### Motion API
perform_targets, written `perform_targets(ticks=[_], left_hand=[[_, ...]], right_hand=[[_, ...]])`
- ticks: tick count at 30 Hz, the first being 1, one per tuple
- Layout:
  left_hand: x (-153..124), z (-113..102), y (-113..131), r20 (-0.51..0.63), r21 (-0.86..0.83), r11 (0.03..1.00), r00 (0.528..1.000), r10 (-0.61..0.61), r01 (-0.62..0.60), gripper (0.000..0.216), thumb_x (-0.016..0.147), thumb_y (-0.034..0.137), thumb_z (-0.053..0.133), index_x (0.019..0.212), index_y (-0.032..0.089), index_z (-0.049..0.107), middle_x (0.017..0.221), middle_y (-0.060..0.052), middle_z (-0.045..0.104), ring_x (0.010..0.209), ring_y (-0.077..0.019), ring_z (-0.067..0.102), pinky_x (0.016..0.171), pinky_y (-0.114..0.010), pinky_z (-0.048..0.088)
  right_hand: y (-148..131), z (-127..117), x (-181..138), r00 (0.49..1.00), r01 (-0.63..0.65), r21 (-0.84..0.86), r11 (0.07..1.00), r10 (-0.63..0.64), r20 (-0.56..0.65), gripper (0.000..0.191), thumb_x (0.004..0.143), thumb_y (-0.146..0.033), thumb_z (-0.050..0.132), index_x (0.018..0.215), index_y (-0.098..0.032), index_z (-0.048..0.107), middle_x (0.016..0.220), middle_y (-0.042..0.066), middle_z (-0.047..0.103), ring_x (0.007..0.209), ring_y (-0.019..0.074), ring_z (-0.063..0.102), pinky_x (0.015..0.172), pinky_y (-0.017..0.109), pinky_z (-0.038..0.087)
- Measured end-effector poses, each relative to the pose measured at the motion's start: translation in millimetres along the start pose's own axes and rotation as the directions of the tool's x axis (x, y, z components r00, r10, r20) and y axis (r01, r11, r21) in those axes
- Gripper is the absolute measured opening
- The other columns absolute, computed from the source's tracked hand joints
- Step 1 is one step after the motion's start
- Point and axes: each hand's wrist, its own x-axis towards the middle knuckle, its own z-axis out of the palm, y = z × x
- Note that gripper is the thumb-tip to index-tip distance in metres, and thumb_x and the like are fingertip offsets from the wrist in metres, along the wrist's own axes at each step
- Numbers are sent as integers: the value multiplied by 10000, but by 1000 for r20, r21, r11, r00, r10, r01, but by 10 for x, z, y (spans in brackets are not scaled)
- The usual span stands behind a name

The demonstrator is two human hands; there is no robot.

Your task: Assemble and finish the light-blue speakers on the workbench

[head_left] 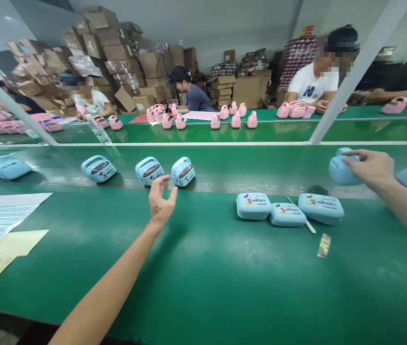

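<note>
My left hand (161, 200) hovers open over the green table (203, 282), fingers spread, just in front of two upright light-blue devices (183, 171) on the conveyor belt (246, 167); it holds nothing. My right hand (370, 167) reaches out to the far right and rests its fingers on top of another light-blue device (342, 168) on the belt. Three flat blue cases (288, 209) with cartoon prints lie side by side between my arms.
More blue devices (98, 168) stand along the belt to the left and right. Sticker sheets (0, 215) and yellow paper (4, 254) lie at the left. A small strip (323, 245) and a white stick (309, 226) lie near the cases. Other workers sit beyond with pink devices (235, 119).
</note>
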Motion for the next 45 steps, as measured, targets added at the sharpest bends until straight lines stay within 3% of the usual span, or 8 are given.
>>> perform_targets(ticks=[3,8,13,18,23,26,33,45], left_hand=[[-165,112,456,238,-7,981,952,191,-195,416,880,276,768,1281,235,668,1293,-114,698,1247,-293,681,1169,-512,526],[-274,496,1133,493,-227,928,787,371,-295,605,813,334,897,1382,331,690,1654,-124,474,1574,-408,412,1296,-642,326],[-278,643,1323,543,-422,890,737,402,-175,563,758,299,936,1287,377,760,1638,-71,511,1639,-406,303,1338,-663,212],[-454,545,1040,344,-452,869,938,-38,201,914,529,287,1051,1370,340,698,1522,-94,612,1451,-386,557,1247,-547,439],[-600,484,693,366,-649,439,761,-535,621,1099,501,321,1055,1478,371,554,1415,-43,693,1317,-275,661,1080,-366,562],[-635,457,582,420,-653,304,666,-616,694,1049,507,307,1053,1436,369,569,1341,-13,731,1253,-238,689,1004,-324,586],[-675,444,543,500,-658,197,618,-607,726,774,543,396,1051,1205,264,672,1164,-23,785,1064,-224,754,919,-330,623],[-682,435,506,502,-646,171,582,-639,744,811,589,469,1026,1291,268,671,1095,-19,805,1001,-214,762,839,-292,633]], right_hand=[[-652,70,-45,942,-255,41,966,258,-214,178,797,-488,849,816,-328,776,615,-10,551,791,297,685,859,529,538],[-1888,361,-315,968,-241,386,890,193,158,412,760,-491,908,1057,-220,821,883,68,783,768,185,695,720,372,549],[-2512,774,-552,840,-357,575,736,-17,542,563,770,-525,893,1218,-206,771,989,76,805,855,220,743,727,365,602],[-2245,1069,-498,882,48,219,975,-144,450,634,818,-450,838,1374,-190,680,1222,138,741,1064,298,719,966,489,602],[-1814,1263,-476,681,438,-330,836,-69,729,758,616,-362,988,1267,-121,684,1352,234,640,1261,431,612,1084,527,508],[-1754,1329,-465,626,443,-321,837,-33,779,615,650,-322,957,1170,-144,681,1264,195,675,1155,371,660,982,434,538],[-1769,1368,-360,589,412,-301,860,0,808,589,561,-333,945,1044,-187,639,1149,146,694,1056,337,664,833,360,514],[-1778,1196,-383,726,96,-87,992,-10,687,558,815,-432,762,1295,-168,657,1180,113,733,1071,279,694,916,393,551]])
